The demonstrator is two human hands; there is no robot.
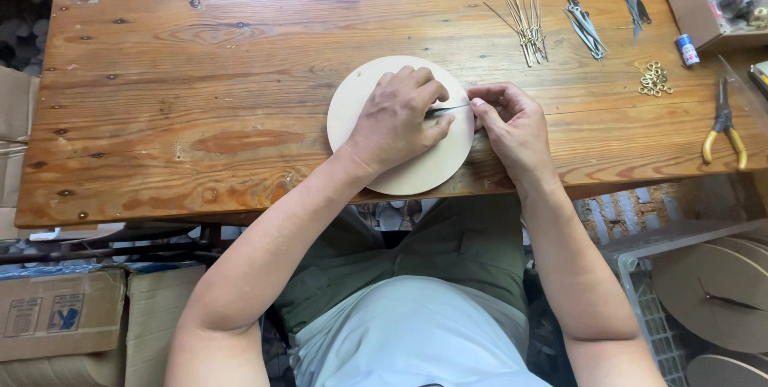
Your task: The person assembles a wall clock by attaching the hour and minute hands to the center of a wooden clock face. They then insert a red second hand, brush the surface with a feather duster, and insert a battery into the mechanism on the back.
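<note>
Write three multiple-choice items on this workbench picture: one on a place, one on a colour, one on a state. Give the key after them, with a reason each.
1. Where do the pliers lie on the wooden table?
A. near its right edge
B. at its left end
C. on top of the disc

2. What colour are the pliers' handles?
A. blue
B. yellow
C. red

3. What is the left hand doing?
A. lifted clear of the table
B. holding the pliers
C. lying flat on the round wooden disc

Key: 1 A, they lie far right, beyond the pile of small brass rings. 2 B, both curved handles are yellow. 3 C, its palm covers the disc while the right hand pinches a thin metal strip at the disc's edge.
</note>
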